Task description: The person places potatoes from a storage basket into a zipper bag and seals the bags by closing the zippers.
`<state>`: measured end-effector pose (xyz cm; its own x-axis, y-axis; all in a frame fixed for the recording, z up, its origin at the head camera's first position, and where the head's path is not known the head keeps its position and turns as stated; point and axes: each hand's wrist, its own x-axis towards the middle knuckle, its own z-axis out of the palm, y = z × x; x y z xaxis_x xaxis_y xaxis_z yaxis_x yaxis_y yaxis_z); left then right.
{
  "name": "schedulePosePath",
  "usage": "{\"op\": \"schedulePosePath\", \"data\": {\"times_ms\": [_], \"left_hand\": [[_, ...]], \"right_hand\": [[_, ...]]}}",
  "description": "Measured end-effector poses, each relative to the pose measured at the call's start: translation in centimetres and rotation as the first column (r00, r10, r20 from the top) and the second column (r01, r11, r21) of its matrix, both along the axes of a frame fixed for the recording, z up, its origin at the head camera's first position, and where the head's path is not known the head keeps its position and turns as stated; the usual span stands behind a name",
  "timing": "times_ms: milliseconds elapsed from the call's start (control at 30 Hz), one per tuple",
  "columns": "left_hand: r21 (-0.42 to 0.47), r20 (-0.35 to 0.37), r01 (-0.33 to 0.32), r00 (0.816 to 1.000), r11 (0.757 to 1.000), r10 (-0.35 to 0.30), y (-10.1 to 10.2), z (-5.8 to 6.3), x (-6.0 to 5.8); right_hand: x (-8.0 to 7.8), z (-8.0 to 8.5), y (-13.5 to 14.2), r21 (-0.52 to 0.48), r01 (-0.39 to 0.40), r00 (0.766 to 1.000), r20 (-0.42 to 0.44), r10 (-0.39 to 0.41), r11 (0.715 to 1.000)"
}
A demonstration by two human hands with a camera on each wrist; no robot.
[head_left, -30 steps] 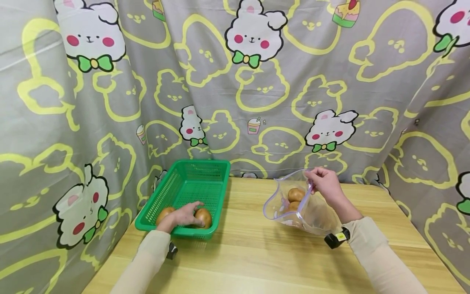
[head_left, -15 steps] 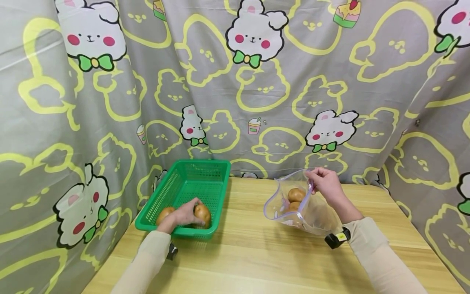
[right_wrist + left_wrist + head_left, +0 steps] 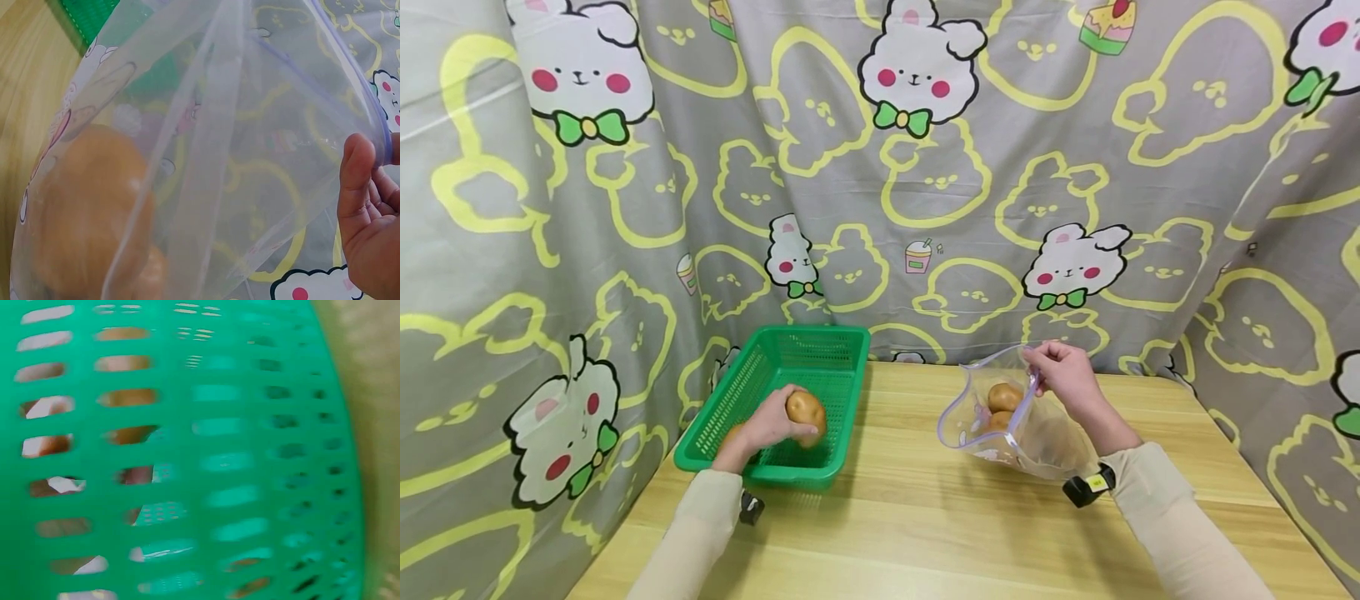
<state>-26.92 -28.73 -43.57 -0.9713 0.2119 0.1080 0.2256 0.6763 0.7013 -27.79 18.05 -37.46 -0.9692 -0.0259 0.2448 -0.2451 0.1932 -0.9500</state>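
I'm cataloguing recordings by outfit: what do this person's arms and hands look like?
The left sleeve and right sleeve are pale beige. Each wrist wears a box: the left box is black, the right box black with a yellow label. The left hand and right hand are gloveless.

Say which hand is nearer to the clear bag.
Right: the right hand pinches the clear bag at its opening; the left hand is apart from it, at the green basket, gripping a brown round item.

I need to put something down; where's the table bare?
The table is bare between the green basket and clear bag, and between the sleeves. Crowded: the basket's near end, where the left hand holds a brown round item.
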Motion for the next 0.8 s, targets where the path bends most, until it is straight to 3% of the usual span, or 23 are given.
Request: {"op": "schedulePosePath", "data": {"times_ms": [133, 333, 567, 800], "left_hand": [[0.103, -0.017, -0.033, 0.999, 0.994, 0.035, 0.2, 1.5, 0.1], [0.173, -0.025, -0.090, 0.995, 0.981, 0.096, 1.6, 3.8, 0.2], [0.260, -0.050, 0.025, 0.999, 0.965, -0.012, 4.6, 5.9, 0.8], [0.354, -0.083, 0.165, 0.986, 0.921, -0.145, 9.9, 9.2, 3.5]], "right_hand": [[0.0, 0.1, 0.0, 0.002, 0.002, 1.000, 0.005, -0.002, 1.000], [-0.1, 0.4, 0.1, 0.020, 0.003, 1.000, 0.005, -0.003, 1.000], [-0.1, 0.4, 0.1, 0.044, -0.016, 1.000, 0.006, 0.016, 0.999], [-0.3, -0.1, -0.1, 0.043, -0.024, 1.000, 0.007, 0.023, 0.999]]}}
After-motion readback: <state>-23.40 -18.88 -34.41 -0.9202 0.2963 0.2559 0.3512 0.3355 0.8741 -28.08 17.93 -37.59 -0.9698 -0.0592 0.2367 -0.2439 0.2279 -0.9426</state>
